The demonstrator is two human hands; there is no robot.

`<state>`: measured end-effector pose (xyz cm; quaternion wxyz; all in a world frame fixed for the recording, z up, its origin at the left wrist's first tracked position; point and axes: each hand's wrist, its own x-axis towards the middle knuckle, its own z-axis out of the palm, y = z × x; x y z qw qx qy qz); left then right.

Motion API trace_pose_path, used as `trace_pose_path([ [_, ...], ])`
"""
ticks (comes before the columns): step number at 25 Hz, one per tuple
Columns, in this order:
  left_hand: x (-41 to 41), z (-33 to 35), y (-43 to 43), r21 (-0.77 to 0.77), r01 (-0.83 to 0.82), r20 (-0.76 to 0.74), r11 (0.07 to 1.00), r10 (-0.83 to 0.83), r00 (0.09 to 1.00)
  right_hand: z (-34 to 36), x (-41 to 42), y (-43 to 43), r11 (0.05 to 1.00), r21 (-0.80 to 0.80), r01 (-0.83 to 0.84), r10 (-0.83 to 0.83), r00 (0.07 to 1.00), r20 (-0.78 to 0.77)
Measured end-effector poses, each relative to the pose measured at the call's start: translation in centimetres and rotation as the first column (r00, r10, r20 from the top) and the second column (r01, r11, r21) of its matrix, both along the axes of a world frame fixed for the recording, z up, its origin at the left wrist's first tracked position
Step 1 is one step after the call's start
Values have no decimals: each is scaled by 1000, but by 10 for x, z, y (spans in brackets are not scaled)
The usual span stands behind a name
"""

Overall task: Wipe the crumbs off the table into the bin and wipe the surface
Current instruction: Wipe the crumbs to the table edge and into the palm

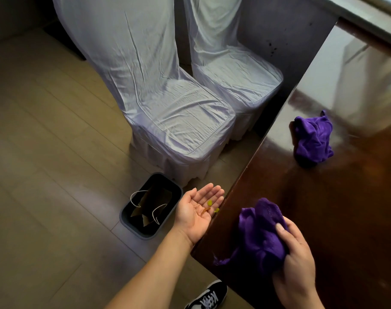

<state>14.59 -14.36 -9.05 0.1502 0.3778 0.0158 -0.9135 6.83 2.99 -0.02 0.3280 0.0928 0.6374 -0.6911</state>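
Note:
My left hand (198, 210) is cupped palm up against the left edge of the dark glossy wooden table (337, 197), with small yellow-green and orange crumbs (209, 203) lying on its fingers and palm. My right hand (296, 266) grips a bunched purple cloth (260, 233) pressed on the table near that edge. A second crumpled purple cloth (312, 139) lies loose farther back on the table. On the floor just left of my left hand stands a dark grey bin (176, 186), which holds a brown paper bag with cord handles.
Two chairs in pale fabric covers (174, 112) stand side by side beyond the bin, close to the table's left edge. The floor is light wood-look planks (45, 175). My black and white shoe (209, 296) shows at the bottom.

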Motion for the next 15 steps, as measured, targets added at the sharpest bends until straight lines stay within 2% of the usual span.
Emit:
trace_pose_path([
  [5,12,0,2,-77,36,5,996,-36,999,-9,8,-9,992,90,-87,89,996,-22],
  [10,17,3,6,-134,60,34,989,-55,998,-16,13,-17,993,103,-65,72,995,-69],
  [12,17,3,5,-90,38,21,995,-37,999,-22,23,-24,979,181,-97,130,976,-177],
  [14,19,2,4,-80,41,18,996,-40,999,-28,36,-34,937,293,-192,282,910,-303],
  [15,20,1,4,-91,56,26,994,-54,998,-29,40,-38,930,290,-227,317,894,-315],
])
